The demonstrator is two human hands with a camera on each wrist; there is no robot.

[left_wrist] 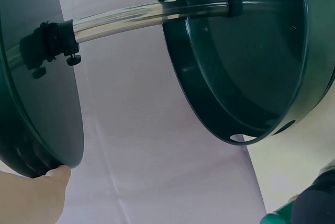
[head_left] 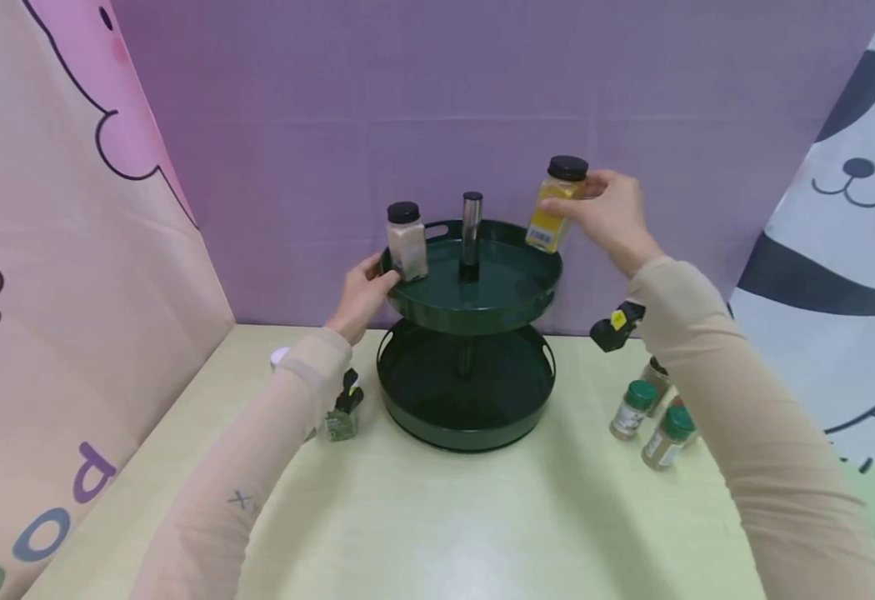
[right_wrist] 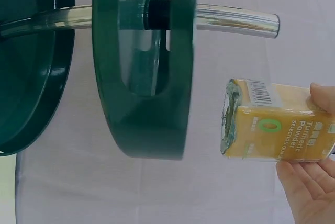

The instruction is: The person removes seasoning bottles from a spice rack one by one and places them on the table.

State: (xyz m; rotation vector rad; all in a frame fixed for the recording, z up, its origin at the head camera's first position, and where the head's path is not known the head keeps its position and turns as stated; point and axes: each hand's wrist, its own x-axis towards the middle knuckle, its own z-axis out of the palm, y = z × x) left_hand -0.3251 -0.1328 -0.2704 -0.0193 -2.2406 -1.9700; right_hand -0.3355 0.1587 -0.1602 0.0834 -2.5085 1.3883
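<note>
A dark green two-tier round tray stand [head_left: 475, 317] with a metal centre post stands on the table. My left hand [head_left: 362, 292] grips the rim of its upper tier at the left; in the left wrist view, part of that hand [left_wrist: 39, 192] touches the tier's edge. Right beside these fingers, a square spice jar [head_left: 407, 246] with a black lid and pale contents stands on the upper tier. My right hand [head_left: 613, 212] holds a yellow-labelled turmeric powder jar [head_left: 550, 208], tilted, over the right side of the upper tier. In the right wrist view, the jar's base [right_wrist: 230, 119] is apart from the tray.
Several spice jars, some with green lids [head_left: 640, 396], stand on the table [head_left: 445, 525] at the right. At the left, a jar of green herbs [head_left: 342, 423] is partly hidden by the left wrist camera. A purple backdrop [head_left: 317, 125] rises behind the stand.
</note>
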